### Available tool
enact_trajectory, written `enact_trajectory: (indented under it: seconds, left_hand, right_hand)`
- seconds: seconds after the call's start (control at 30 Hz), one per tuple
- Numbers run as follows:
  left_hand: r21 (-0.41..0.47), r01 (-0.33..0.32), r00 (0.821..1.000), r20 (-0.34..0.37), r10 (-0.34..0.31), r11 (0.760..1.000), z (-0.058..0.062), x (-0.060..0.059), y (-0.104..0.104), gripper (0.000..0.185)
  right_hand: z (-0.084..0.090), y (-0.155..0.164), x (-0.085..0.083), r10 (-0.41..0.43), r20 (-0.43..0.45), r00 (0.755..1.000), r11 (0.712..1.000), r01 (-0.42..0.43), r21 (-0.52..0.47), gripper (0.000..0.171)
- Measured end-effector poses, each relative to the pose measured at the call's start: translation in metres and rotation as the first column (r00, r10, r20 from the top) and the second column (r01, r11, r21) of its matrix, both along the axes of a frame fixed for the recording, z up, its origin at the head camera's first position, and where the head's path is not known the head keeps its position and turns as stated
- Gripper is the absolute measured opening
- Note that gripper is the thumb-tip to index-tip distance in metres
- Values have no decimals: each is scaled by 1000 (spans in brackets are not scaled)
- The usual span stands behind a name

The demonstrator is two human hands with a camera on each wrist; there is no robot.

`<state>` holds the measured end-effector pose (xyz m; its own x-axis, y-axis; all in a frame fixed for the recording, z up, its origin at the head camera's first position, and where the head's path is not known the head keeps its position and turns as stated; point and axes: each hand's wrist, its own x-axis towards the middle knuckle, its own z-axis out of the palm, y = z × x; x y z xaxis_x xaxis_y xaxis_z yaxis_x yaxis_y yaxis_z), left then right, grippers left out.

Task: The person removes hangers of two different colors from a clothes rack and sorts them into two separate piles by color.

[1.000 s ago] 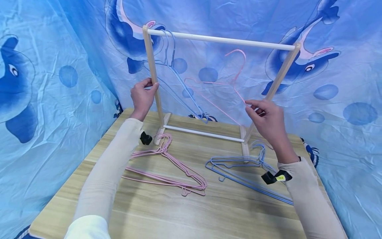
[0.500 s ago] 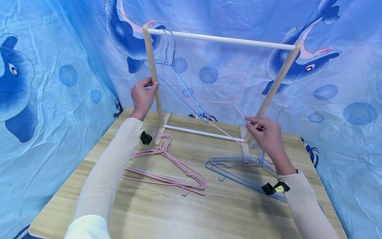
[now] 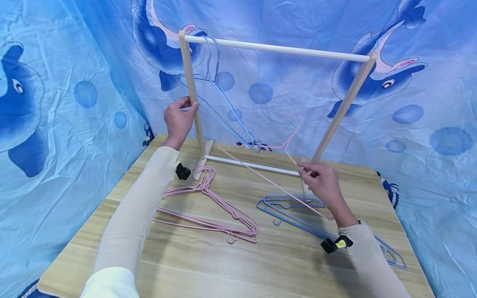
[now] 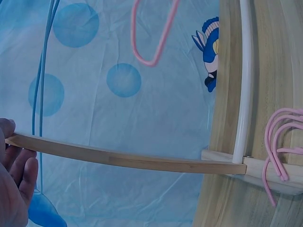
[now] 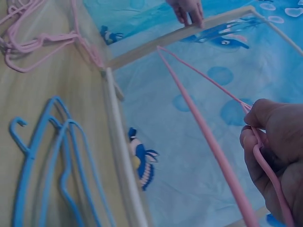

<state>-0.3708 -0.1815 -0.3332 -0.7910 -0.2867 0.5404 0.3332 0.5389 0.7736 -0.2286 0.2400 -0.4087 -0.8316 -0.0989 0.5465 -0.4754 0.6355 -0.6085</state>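
My left hand (image 3: 180, 122) pinches the left wooden post (image 3: 189, 72) of a small clothes rack, about halfway up. In the left wrist view its fingers lie around the post's edge. My right hand (image 3: 322, 184) grips one sloping arm of a pink clothes hanger (image 3: 273, 184), held in the air low before the rack's right side. Its hook points up and away, faint against the backdrop. The right wrist view shows the pink wire passing through the curled fingers. Two blue hangers (image 3: 234, 111) hang at the left end of the rack's white top bar (image 3: 275, 48).
Several pink hangers (image 3: 223, 200) lie stacked on the wooden table (image 3: 208, 269) at left front. A pile of blue hangers (image 3: 298, 225) lies at the right, partly under my right forearm. A blue dolphin-printed cloth (image 3: 261, 25) stands behind the rack.
My right hand has come down and slightly toward me with the pink hanger, whose hook has dropped from near the top bar to well below it. My left hand stays on the post.
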Motion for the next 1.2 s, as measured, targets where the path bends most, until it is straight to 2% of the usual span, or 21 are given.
enact_trajectory:
  seconds: [0.23,0.33,0.6,0.9,1.07,1.2]
  left_hand:
    - [2,-2,1000,-7,2,1000,1,0,0,39]
    - [4,0,1000,-7,0,1000,1,0,1,40]
    - [15,1,1000,3,-1,1000,0,0,1,41]
    - [9,-4,1000,3,4,1000,0,0,1,41]
    - [6,-2,1000,6,2,1000,0,-1,1,41]
    - [10,-1,1000,1,1,1000,0,-1,2,41]
  right_hand:
    - [-24,-14,-5,89,43,995,995,-88,-44,17]
    - [-30,-23,-6,137,106,985,988,-129,-84,16]
    - [-53,-56,-10,251,233,940,962,-215,-167,18]
    - [-73,-106,-17,333,287,898,931,-266,-250,17]
    - [-81,-134,-20,386,334,860,905,-284,-316,20]
    - [-85,-156,-21,412,348,842,897,-309,-315,20]
